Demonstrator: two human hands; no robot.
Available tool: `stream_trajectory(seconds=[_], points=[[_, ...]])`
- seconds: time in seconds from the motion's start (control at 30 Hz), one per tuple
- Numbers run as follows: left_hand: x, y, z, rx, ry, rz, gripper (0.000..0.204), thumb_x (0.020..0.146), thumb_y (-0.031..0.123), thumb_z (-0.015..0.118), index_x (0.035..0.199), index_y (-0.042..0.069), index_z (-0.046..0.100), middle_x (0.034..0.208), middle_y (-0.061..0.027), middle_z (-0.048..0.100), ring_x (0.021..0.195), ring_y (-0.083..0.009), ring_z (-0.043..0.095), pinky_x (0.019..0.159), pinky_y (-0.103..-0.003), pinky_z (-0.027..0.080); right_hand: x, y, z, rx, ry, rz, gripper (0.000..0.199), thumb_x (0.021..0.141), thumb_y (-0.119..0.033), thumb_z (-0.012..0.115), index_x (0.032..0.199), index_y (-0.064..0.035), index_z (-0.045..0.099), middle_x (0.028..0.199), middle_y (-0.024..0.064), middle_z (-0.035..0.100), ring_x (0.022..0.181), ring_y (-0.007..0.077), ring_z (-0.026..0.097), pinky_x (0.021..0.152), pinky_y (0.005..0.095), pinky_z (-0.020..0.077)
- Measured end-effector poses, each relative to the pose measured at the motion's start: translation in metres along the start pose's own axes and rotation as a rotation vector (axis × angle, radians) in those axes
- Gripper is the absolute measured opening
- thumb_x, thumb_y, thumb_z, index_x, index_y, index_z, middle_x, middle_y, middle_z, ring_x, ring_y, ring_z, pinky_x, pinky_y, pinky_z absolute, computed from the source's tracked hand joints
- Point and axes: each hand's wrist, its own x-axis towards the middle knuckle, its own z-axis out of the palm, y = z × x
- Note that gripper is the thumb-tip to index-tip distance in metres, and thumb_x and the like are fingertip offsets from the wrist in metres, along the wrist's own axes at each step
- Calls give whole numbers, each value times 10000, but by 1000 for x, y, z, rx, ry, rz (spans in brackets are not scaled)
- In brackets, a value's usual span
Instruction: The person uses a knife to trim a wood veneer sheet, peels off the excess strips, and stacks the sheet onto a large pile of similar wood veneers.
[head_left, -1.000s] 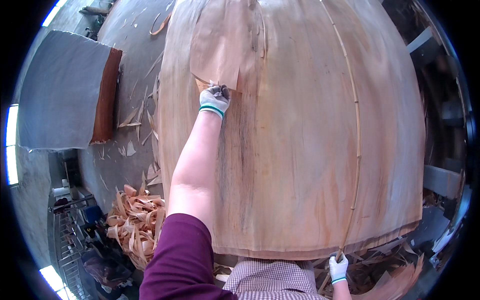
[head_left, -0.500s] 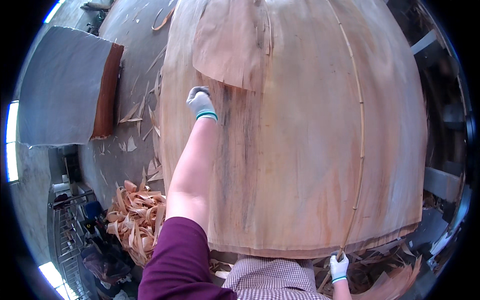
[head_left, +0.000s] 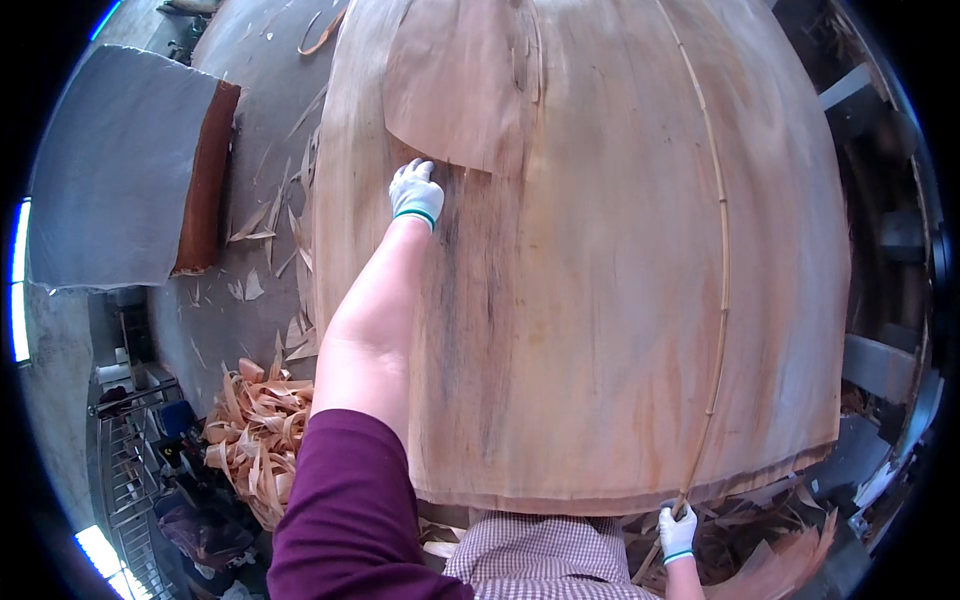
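Note:
My left hand [head_left: 417, 192], in a white knit glove with a green cuff, reaches far forward with its fingers stretched out. Its fingertips are at the curved lower edge of a loose pinkish veneer piece [head_left: 450, 95]; whether they touch it I cannot tell. Beneath lies a wide stack of wood veneer sheets [head_left: 610, 300], with dark streaks below my left hand. My right hand [head_left: 677, 530], gloved alike, is closed around the near end of a long thin bamboo stick [head_left: 722, 260], which stretches over the sheets toward the far side.
A thick block of stacked sheets [head_left: 125, 170] stands at the left. Curled veneer scraps [head_left: 262, 430] are heaped at the lower left, and more strips litter the floor. A metal rack [head_left: 130, 480] is beyond the heap. Grey beams [head_left: 880, 365] stand along the right side.
My left hand has turned and straightened its fingers from a fist, shifting slightly toward the veneer piece's edge. My right hand and the bamboo stick have stayed nearly still. The view has shifted slightly.

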Motion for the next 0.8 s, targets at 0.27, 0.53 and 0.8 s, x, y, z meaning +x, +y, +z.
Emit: stream_trajectory(seconds=[0.27, 0.53, 0.8], points=[[-6, 28, -13, -286, 54, -129, 698, 752, -47, 442, 1413, 158, 351, 1270, -165, 495, 1248, -327, 411, 1023, -392, 381, 1, -1, 1, 37, 5, 29, 48, 812, -12, 577, 838, -53, 578, 649, -17, 537, 509, 70, 483, 447, 234, 393], [-7, 55, -51, 285, -134, -97, 440, 808, 114, 517, 1230, 231, 558, 1305, -103, 442, 1218, -299, 420, 980, -432, 386, -19, -13, -2, 34, 12, -144, 40, 811, -46, 617, 846, -47, 597, 677, -24, 551, 532, 57, 471, 499, 227, 397], [-239, 65, -42, -758, -154, 515, 312, 751, -51, 532, 972, 120, 672, 898, -145, 651, 853, -361, 601, 759, -427, 491, -100, -55, -10, 58, 173, -432, 42, 747, -16, 647, 743, -35, 610, 588, -30, 508, 568, 28, 443, 514, 218, 359]])
